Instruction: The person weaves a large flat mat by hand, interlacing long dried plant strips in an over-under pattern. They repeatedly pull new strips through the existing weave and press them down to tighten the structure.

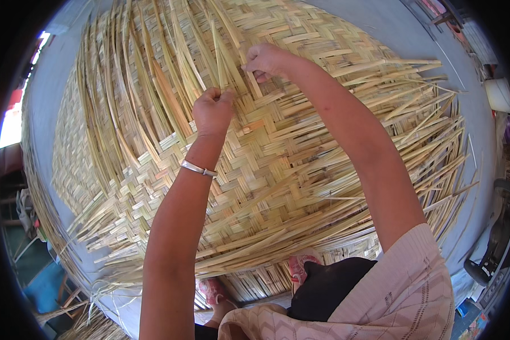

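Fingers of my left hand [213,113] pinch a reed-like strip [219,62], my right hand [267,60] curls over another, grip unclear; woven mat [255,161] beneath, on floor [396,34]: centre herringboned, loose strands [345,144] at right and upper left unwoven.

A broad woven mat [260,148] spread over a grey floor [396,25], with long loose strips [289,231], marks what looks like a home or small weaving workshop.
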A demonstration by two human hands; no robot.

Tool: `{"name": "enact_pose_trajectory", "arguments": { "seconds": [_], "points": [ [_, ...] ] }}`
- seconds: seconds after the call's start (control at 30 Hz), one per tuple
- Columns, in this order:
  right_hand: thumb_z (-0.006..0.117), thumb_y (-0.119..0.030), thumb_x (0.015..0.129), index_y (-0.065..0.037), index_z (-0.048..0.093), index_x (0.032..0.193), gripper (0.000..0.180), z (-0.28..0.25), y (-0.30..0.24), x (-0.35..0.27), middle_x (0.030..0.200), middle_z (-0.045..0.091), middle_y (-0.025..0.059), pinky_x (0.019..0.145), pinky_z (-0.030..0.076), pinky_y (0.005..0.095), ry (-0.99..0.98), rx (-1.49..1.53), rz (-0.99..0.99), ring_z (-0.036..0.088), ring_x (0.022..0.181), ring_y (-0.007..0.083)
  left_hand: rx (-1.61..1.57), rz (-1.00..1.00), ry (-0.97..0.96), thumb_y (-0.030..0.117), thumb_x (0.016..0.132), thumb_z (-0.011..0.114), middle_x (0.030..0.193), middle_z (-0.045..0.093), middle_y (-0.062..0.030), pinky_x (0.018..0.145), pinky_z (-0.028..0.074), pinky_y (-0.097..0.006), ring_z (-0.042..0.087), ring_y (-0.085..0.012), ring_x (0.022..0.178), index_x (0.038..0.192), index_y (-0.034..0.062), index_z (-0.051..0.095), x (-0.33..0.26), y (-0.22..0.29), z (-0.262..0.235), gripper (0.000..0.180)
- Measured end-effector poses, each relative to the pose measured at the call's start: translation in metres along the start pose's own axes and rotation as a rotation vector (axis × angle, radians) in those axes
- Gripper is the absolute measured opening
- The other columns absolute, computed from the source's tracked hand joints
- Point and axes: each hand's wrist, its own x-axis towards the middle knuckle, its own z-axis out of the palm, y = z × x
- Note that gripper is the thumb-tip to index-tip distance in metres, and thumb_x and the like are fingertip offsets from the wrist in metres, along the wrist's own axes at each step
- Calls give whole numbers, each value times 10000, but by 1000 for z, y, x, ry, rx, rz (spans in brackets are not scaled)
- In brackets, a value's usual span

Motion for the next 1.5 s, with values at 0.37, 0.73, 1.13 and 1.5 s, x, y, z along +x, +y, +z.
{"name": "enact_pose_trajectory", "arguments": {
  "seconds": [0.37,0.73,1.13,1.5],
  "points": [
    [580,-79,746,-20,702,855,174,22,-22,-8,824,699,163,692,556,403,54,-931,-74,690,827,303,-94,-23,-29,247,850,687,605,562,-17,496,484,-253,518,-86,517,769,-7,636,2,-4,0,272],
    [622,-98,740,-4,675,905,197,39,-20,-29,860,678,204,674,546,433,171,-998,-253,681,827,338,-185,-66,-28,217,855,685,624,555,-14,481,478,-252,515,-86,519,744,1,613,0,-3,2,254],
    [693,-153,766,-2,633,911,218,12,4,-6,778,633,65,622,484,329,63,-44,22,607,701,177,-196,-100,4,205,863,678,600,507,1,454,397,-246,499,-92,469,754,48,564,0,-1,2,223],
    [741,-237,798,-19,638,1006,318,22,7,5,889,628,34,728,454,302,63,-116,-86,561,797,141,-279,-176,-40,187,853,676,651,546,-4,488,418,-255,515,-96,498,837,51,588,7,-3,2,163]
  ]
}}
